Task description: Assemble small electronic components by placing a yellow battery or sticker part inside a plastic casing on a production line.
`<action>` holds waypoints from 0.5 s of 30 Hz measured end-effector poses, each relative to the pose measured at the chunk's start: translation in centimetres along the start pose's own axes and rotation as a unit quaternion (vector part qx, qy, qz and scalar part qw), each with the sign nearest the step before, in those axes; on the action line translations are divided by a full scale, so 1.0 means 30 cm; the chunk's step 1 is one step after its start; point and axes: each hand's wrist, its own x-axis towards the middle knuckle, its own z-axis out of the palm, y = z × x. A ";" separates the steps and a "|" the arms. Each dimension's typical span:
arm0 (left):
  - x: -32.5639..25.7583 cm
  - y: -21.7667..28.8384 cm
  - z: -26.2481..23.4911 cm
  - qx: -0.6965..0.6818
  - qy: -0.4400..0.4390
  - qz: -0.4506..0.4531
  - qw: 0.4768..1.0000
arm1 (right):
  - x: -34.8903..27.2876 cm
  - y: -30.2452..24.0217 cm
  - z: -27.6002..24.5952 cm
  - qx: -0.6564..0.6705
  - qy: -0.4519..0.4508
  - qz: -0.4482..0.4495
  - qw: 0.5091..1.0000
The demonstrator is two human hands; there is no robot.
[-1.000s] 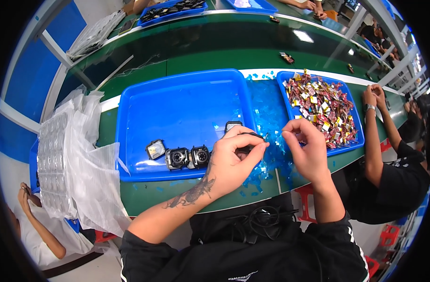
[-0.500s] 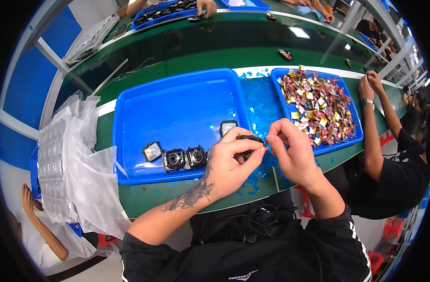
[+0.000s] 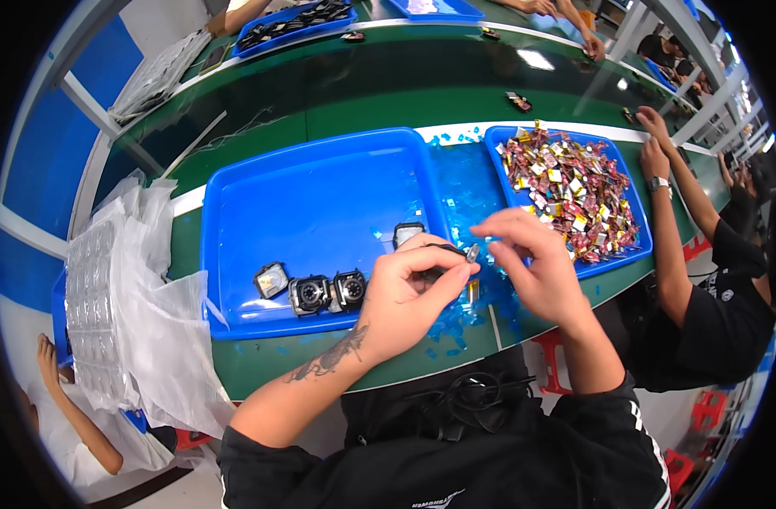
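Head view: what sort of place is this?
Probably an electronics assembly workshop: a long green work line that looks like a conveyor, black device housings in a blue tray, and co-workers at places along it.

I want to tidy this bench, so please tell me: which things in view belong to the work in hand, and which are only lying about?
Seem part of the work:
small black part in the left hand
black cases in the large blue tray
pile of small parts at right

Seem just lying about:
blue scraps between trays
plastic sheets at left
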 end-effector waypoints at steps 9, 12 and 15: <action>0.016 0.012 0.004 -0.085 -0.037 -0.125 0.988 | -0.057 0.023 0.059 0.471 0.036 0.013 0.881; 0.004 0.018 -0.003 -0.068 0.040 -0.070 0.994 | -0.062 -0.004 0.028 0.491 0.087 0.021 0.867; -0.002 0.023 -0.023 0.067 0.105 -0.020 0.992 | -0.082 0.006 0.036 0.447 0.096 0.047 0.888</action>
